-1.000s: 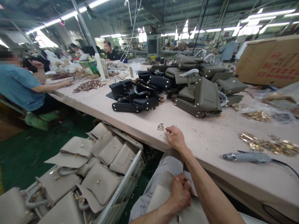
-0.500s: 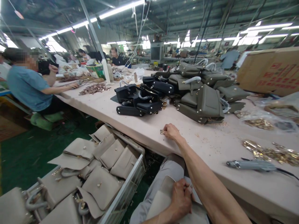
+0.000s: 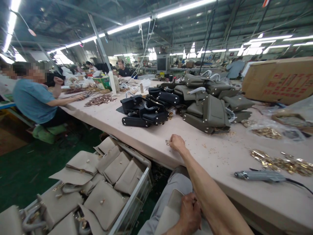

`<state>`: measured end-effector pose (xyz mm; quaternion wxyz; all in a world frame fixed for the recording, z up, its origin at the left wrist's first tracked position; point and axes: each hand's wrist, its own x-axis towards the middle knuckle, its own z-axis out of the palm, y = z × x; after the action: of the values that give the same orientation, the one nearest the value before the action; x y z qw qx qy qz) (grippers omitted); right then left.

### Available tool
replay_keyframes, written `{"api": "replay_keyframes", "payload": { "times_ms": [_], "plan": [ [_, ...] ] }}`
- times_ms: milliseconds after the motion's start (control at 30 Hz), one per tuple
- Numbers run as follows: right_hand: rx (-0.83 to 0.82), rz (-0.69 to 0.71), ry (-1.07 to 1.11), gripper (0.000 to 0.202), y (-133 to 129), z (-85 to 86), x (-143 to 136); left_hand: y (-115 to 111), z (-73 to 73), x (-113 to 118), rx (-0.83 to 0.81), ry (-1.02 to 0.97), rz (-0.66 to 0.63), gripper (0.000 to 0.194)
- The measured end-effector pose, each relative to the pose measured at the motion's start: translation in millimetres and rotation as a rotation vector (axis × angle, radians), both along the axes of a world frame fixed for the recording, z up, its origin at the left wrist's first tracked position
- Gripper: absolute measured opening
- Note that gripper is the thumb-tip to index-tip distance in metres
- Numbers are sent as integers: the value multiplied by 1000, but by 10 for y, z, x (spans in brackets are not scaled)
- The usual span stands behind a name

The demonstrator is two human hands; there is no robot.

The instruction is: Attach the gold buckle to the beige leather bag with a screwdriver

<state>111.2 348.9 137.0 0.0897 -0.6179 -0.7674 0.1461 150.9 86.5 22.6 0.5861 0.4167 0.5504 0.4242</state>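
Note:
My right hand [image 3: 177,143] reaches onto the pale table [image 3: 137,130] near its front edge. Its fingers are curled and pinch a small gold metal fitting [image 3: 167,142] that lies on the surface. My left hand [image 3: 189,216] rests in my lap, closed on a beige bag [image 3: 168,217] lying across my grey trousers. A grey power screwdriver [image 3: 259,175] with a black cord lies on the table to the right of my right arm.
Black bags [image 3: 144,111] and olive bags [image 3: 210,104] are heaped mid-table. Gold hardware [image 3: 281,161] lies loose at right, with bagged parts and a cardboard box [image 3: 278,80] behind. A white crate [image 3: 137,199] of beige bags stands on the floor at left. A person in a blue shirt [image 3: 34,99] sits at far left.
My right hand slid left to the gold fitting and its fingers curled onto it. My left hand stayed on the beige bag. The view tilted up a little.

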Motion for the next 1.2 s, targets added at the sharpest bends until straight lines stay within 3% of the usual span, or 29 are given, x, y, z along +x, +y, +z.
{"api": "replay_keyframes", "payload": {
  "times_ms": [167,467,733,867,933,1067,1200],
  "plan": [
    [-8,-1,-15,33,3,14,-60,-12,110,-1,4,3,-14,36],
    [-56,148,-41,26,73,107,-48,-14,276,-10,-14,-27,13,36],
    [-25,185,22,22,71,179,-9,-101,354,-169,5,-22,15,20],
    [49,148,165,40,-33,191,133,-102,391,-205,6,-7,0,23],
    [95,145,398,46,-171,180,285,-100,329,-202,11,5,5,27],
    [63,115,958,29,-735,77,725,-108,75,-176,40,54,77,37],
    [5,-90,1073,35,-1568,-219,1214,-103,-82,-169,20,27,98,42]
  ]
}}
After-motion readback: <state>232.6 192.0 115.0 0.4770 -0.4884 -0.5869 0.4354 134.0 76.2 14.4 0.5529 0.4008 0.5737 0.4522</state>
